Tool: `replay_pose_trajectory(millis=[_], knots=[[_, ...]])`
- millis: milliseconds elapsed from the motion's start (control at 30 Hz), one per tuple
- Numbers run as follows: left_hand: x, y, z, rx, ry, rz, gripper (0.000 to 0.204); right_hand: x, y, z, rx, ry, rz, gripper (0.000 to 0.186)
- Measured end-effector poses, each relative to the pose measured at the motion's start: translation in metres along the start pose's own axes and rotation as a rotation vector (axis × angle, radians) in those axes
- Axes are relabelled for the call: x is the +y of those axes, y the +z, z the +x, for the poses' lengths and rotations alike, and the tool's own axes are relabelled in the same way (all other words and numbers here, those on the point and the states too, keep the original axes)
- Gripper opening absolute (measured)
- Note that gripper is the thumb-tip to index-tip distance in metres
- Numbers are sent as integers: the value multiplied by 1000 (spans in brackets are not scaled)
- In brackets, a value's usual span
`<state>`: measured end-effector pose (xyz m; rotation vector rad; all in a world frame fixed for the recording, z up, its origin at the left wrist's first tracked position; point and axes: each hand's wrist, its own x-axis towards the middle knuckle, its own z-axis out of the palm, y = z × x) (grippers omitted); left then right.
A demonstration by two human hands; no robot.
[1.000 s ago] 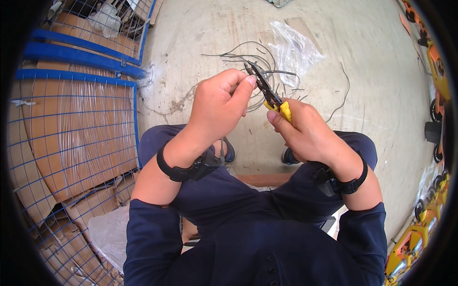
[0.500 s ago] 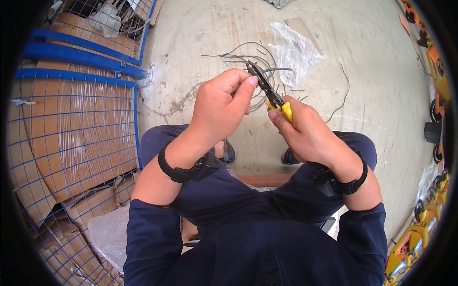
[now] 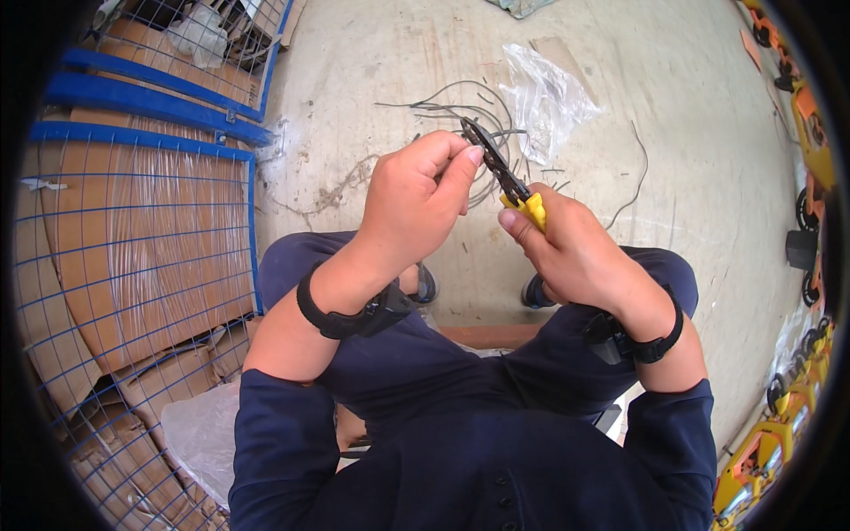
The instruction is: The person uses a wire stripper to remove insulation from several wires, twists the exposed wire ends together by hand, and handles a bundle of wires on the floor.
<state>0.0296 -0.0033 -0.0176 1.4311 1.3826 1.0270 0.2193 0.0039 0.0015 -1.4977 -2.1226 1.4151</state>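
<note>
My right hand (image 3: 571,243) is wrapped round the yellow handles of a wire stripper (image 3: 498,159), a plier-like tool with flat black jaws pointing away and to the left. My left hand (image 3: 416,190) is closed, thumb and forefinger pinched right beside the jaws. Whatever sits in that pinch is hidden by the fingers. Just past the right side of the jaws a short dark wire end (image 3: 517,133) shows; I cannot tell if it is in the tool or lies on the floor. Below the tool, dark wires (image 3: 443,106) lie in loose curves and cut bits.
Clear plastic sheet (image 3: 549,102) and a single curved wire (image 3: 645,164) lie on the concrete floor. A blue mesh cage (image 3: 150,146) holding cardboard (image 3: 168,230) stands at the left. Yellow and orange wheeled equipment (image 3: 757,456) lines the right edge.
The dark wire end beyond the jaws reaches less far right than before. The stripper's jaw tips look closer together. Both hands have barely moved.
</note>
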Motion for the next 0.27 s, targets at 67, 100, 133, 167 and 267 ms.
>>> replay_pose_trajectory(millis=[67, 100, 133, 167, 267], knots=[[0, 0, 0, -1, -3, 0, 16, 0, -1, 0, 9, -10, -9, 35], [-1, 0, 0, 2, 9, 21, 16, -1, -1, -1, 9, -10, -16, 35], [-1, 0, 0, 6, 20, 43, 16, -1, -2, -1, 8, -11, -19, 35], [-2, 0, 0, 6, 20, 43, 16, -1, -2, 0, 8, -12, -23, 35], [-3, 1, 0, 13, 56, 78, 15, 0, -3, 0, 5, -1, -28, 34]])
